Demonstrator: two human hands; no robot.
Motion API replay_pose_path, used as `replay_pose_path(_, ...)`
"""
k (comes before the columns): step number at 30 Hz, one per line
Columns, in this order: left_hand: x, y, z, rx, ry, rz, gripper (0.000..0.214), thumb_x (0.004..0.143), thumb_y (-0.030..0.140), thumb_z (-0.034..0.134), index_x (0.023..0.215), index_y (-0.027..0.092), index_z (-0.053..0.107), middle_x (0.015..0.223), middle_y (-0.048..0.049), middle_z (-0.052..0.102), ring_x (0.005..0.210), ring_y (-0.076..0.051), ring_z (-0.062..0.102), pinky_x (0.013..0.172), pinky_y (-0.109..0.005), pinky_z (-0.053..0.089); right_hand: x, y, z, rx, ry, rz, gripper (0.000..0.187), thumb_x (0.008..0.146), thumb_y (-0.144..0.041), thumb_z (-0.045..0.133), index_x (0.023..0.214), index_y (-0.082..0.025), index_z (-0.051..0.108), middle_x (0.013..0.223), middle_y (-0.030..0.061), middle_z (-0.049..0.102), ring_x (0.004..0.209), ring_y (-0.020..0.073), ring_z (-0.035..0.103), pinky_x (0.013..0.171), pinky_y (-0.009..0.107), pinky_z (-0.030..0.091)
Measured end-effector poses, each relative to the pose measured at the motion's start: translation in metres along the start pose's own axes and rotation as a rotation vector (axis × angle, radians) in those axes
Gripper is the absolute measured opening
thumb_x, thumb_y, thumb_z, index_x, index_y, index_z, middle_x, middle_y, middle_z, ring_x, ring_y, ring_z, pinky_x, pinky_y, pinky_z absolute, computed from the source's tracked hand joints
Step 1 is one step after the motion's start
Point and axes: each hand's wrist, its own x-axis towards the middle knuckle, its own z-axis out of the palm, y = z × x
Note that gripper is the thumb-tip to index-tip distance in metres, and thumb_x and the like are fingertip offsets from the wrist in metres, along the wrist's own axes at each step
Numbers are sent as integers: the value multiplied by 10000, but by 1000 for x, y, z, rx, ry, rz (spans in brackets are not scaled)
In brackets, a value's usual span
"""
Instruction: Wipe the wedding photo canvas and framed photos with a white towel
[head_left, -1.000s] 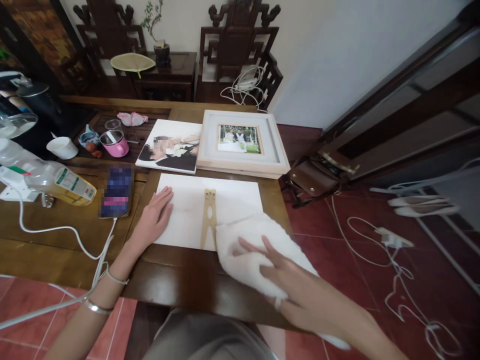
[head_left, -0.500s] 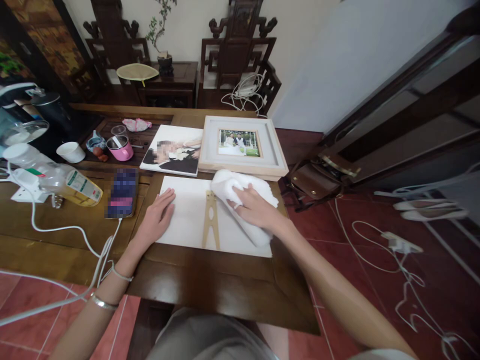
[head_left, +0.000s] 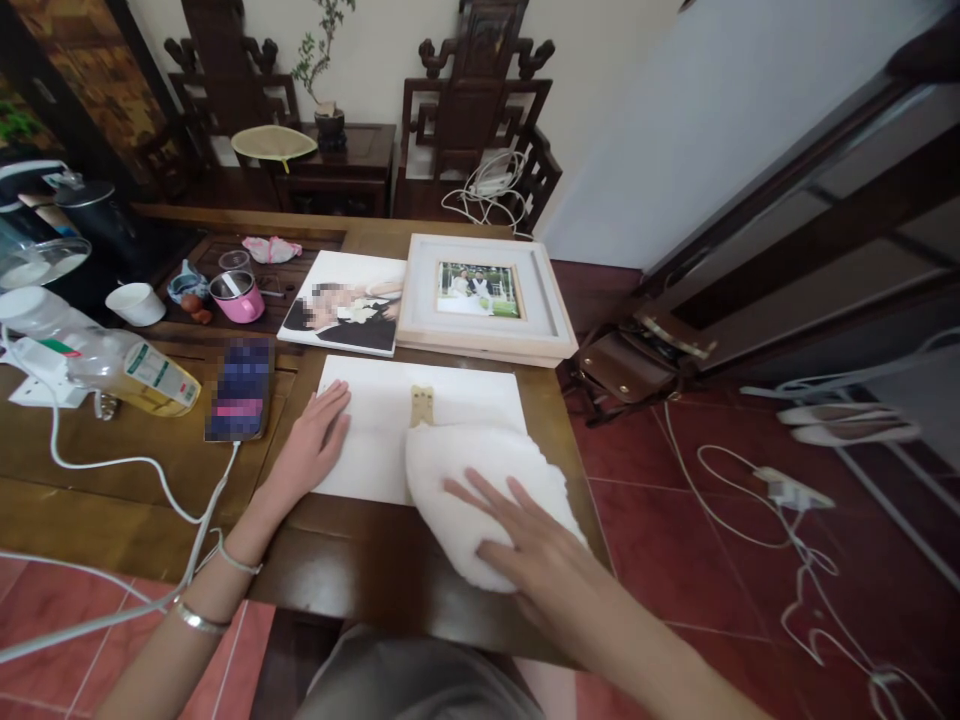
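Note:
A white board (head_left: pixel 375 420) with a wooden easel stand (head_left: pixel 421 405) on its back lies flat on the brown wooden table (head_left: pixel 360 560). My left hand (head_left: pixel 311 450) rests flat on the board's left edge, fingers stretched out. My right hand (head_left: pixel 517 535) lies with fingers spread on a white cloth (head_left: pixel 465 480), pressing it onto the board's near right corner and the table. The cloth hides most of the stand.
Behind the board lie a framed photo (head_left: pixel 484 295) and a photo print (head_left: pixel 345 300). To the left are a phone (head_left: pixel 240 388) on a white cable, a plastic bottle (head_left: pixel 127 368), a pink mug (head_left: pixel 234 296) and a white cup (head_left: pixel 135 302). Cables trail on the red tile floor (head_left: pixel 750 480).
My right hand has swept the white cloth from the board's far right corner back toward me, to the near edge. My left hand has stayed flat on the board.

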Motion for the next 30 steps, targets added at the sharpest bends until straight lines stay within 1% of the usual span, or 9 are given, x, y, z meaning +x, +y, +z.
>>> replay_pose_path(3, 0, 0, 0, 6, -4, 0, 405, 964, 317, 414, 1296, 140, 563, 1406, -140, 517, 1362, -241, 416, 1171, -500, 258, 0, 11, -28, -103, 218, 29, 310, 783, 46, 419, 666, -187, 586, 1420, 117, 499, 1335, 293, 420, 909, 449, 539)
replay_pose_path(6, 0, 0, 0, 8, -10, 2, 403, 965, 321, 408, 1295, 148, 563, 1408, -135, 516, 1364, -238, 414, 1168, -504, 259, 13, 25, -44, -276, 346, 94, 314, 798, 37, 443, 618, -184, 576, 1414, 110, 504, 1303, 318, 461, 809, 415, 554)
replay_pose_path(9, 0, -1, 0, 5, -9, 4, 404, 965, 325, 410, 1295, 150, 562, 1410, -134, 514, 1367, -234, 409, 1168, -501, 261, 36, 39, -33, -358, 228, 160, 286, 761, 28, 493, 796, -189, 675, 1428, 127, 481, 1308, 354, 446, 831, 466, 520)
replay_pose_path(12, 0, -1, 0, 0, -11, 1, 406, 965, 331, 408, 1298, 154, 560, 1411, -133, 513, 1369, -233, 406, 1168, -504, 258, 63, 53, 0, -265, 85, 188, 339, 760, -73, 569, 1054, -202, 677, 1481, 144, 407, 1362, 368, 359, 977, 561, 417)
replay_pose_path(15, 0, -1, -1, 0, -16, -4, 405, 965, 336, 404, 1300, 169, 559, 1409, -127, 517, 1366, -234, 410, 1163, -515, 261, 79, 61, 30, -161, 72, 239, 401, 764, -130, 578, 1155, -191, 646, 1511, 143, 359, 1403, 405, 245, 1055, 657, 284)
replay_pose_path(17, 0, 0, -1, 1, -15, -4, 405, 965, 334, 405, 1300, 165, 558, 1409, -129, 517, 1365, -233, 412, 1164, -510, 263, 78, 57, 40, -119, 87, 219, 418, 758, -97, 556, 1157, -180, 647, 1506, 145, 369, 1417, 413, 188, 1074, 689, 224)
replay_pose_path(21, 0, 0, -1, 10, -13, -5, 407, 965, 328, 405, 1304, 159, 554, 1412, -133, 513, 1370, -235, 406, 1168, -501, 258, 50, 25, 43, -25, 75, 32, 375, 715, -68, 569, 1054, -183, 679, 1515, 139, 356, 1427, 405, 129, 1098, 706, 160)
replay_pose_path(25, 0, 0, 0, 26, -25, -4, 410, 966, 323, 400, 1305, 148, 552, 1415, -141, 508, 1371, -238, 403, 1167, -507, 253, 18, -5, 40, 34, 74, -102, 230, 722, -45, 558, 853, -185, 684, 1513, 115, 367, 1431, 378, 133, 1099, 694, 197)
replay_pose_path(30, 0, 0, 0, 21, -17, -4, 408, 964, 325, 404, 1303, 152, 553, 1415, -139, 509, 1370, -235, 406, 1164, -510, 260, 17, 10, 19, -5, 105, -92, 301, 790, 30, 497, 825, -208, 679, 1489, 62, 412, 1436, 315, 173, 1084, 671, 277)
